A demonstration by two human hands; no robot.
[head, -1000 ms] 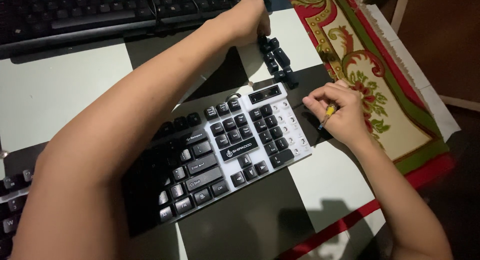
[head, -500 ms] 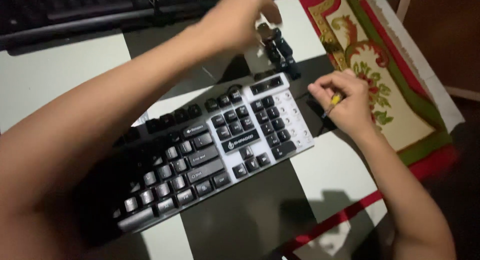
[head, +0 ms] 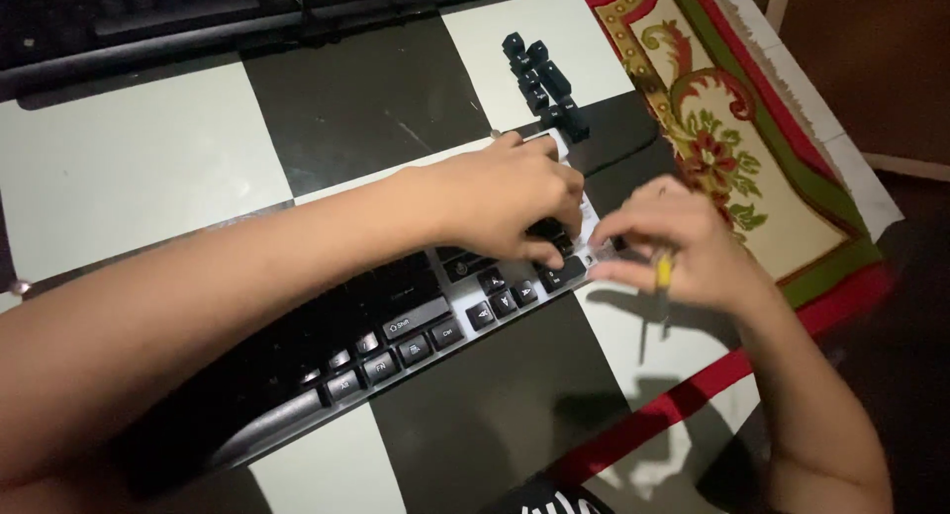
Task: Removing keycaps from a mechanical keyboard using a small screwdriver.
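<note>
Resting curled over the keyboard number pad, left hand fingertips touch keys; right hand pinches a yellow-handled tool beside it.

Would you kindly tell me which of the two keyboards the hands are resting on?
The near keyboard with the white base; both the left hand and right hand touch its right end. The all-black keyboard lies untouched.

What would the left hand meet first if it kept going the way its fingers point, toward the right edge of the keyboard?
Most likely the right hand. The left hand lies over the number-pad end of the keyboard, fingertips aimed right and slightly down, and the right hand's fingers sit just past them at that edge. Depth is unclear.
</note>
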